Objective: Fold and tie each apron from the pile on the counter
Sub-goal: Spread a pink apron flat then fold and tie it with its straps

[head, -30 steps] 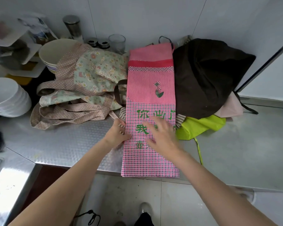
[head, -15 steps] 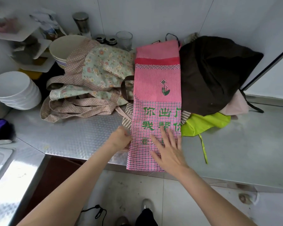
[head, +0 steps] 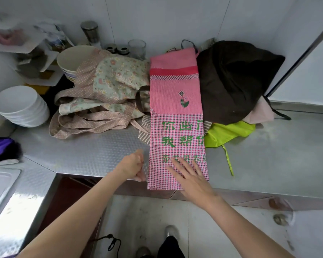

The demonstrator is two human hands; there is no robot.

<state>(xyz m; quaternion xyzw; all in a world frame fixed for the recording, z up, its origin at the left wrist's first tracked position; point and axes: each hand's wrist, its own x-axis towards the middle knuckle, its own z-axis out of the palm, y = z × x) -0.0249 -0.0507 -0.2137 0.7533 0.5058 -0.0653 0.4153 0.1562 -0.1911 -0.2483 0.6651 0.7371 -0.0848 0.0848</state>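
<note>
1. Head view: pink apron lay folded in a long strip at frame centre, its lower end overhanging the counter edge.
2. Right hand pressed flat on the strip's lower end, fingers straight.
3. Left hand curled at the strip's left edge; whether it pinched fabric, can't tell.
4. Floral apron sat left, dark apron right.

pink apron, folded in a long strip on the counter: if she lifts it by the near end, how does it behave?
Likely floppy: the pink apron is thin cloth draped over the pile, its near end overhanging the counter edge. Probably light. The fold may well fall open when lifted, since only the flat right hand presses it; the left hand sits at its edge.
</note>
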